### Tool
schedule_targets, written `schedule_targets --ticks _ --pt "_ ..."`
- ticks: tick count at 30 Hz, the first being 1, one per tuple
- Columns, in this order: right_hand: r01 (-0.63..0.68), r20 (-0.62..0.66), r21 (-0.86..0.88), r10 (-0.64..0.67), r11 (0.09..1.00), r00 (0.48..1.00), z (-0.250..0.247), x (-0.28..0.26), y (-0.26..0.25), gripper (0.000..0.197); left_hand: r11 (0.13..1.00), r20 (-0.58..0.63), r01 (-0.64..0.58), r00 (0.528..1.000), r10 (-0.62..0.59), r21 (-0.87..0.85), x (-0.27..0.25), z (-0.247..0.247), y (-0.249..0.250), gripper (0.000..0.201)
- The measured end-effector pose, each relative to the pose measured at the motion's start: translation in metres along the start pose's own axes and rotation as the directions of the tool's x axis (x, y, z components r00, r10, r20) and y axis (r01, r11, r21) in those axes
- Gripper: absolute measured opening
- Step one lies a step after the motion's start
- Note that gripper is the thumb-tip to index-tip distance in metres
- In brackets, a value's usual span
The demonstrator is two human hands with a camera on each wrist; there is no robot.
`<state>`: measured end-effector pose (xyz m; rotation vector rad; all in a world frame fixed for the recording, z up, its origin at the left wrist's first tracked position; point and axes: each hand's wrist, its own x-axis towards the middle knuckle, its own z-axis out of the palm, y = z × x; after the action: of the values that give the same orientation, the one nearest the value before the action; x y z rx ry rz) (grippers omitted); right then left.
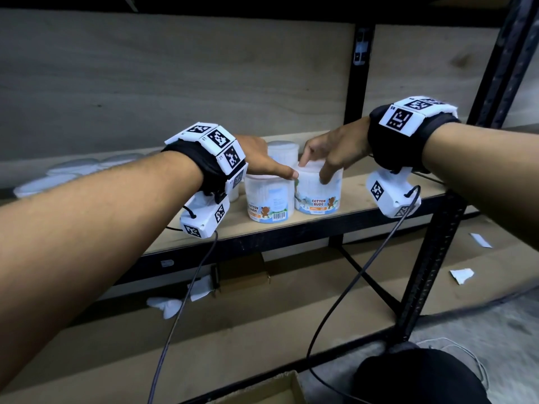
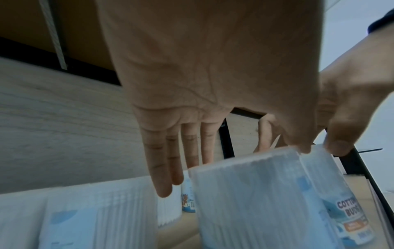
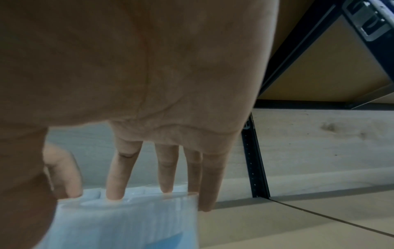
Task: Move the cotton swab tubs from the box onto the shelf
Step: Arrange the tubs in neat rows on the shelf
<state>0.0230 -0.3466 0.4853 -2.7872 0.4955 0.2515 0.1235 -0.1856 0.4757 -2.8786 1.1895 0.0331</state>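
Note:
Two clear cotton swab tubs with bear labels stand side by side at the front of the wooden shelf (image 1: 376,204). My right hand (image 1: 326,158) grips the right tub (image 1: 319,193) from above: fingertips (image 3: 115,195) on its lid, thumb down its front wall. My left hand (image 1: 264,163) hovers over the left tub (image 1: 268,201) with straight fingers (image 2: 164,183), its thumb tip touching the right tub's rim. In the left wrist view the left tub (image 2: 251,202) fills the lower middle. In the right wrist view the right tub (image 3: 127,222) sits under the fingers. A third tub (image 1: 284,151) stands behind.
Several more tubs (image 1: 70,172) line the shelf to the left, blurred. A black upright post (image 1: 357,83) rises behind the hands, another post (image 1: 437,258) at the right front. An open cardboard box (image 1: 274,387) sits below on the floor. Cables hang from both wrists.

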Motion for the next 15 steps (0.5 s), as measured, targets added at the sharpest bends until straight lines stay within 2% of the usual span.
schedule_targets --ticks 2,6,10,15 --pt "0.001 -0.047 0.012 0.000 1.000 0.999 0.001 0.001 -0.001 0.036 0.999 0.018 -0.034 0.999 0.034 0.001 -0.003 -0.001 0.000 0.092" --pt "-0.026 -0.090 0.005 0.026 1.000 0.996 -0.001 0.000 -0.005 0.039 0.985 0.058 -0.144 0.987 0.149 -0.093 -0.010 -0.008 -0.006 0.078" --pt "-0.069 -0.103 0.005 0.069 0.998 0.992 -0.006 -0.003 -0.011 0.048 0.972 0.095 -0.196 0.973 0.208 -0.127 -0.013 -0.013 -0.010 0.061" --pt "-0.123 -0.083 -0.022 0.121 0.992 0.989 -0.010 -0.002 -0.020 0.066 0.968 0.153 -0.219 0.960 0.236 -0.122 -0.010 -0.016 -0.009 0.058"
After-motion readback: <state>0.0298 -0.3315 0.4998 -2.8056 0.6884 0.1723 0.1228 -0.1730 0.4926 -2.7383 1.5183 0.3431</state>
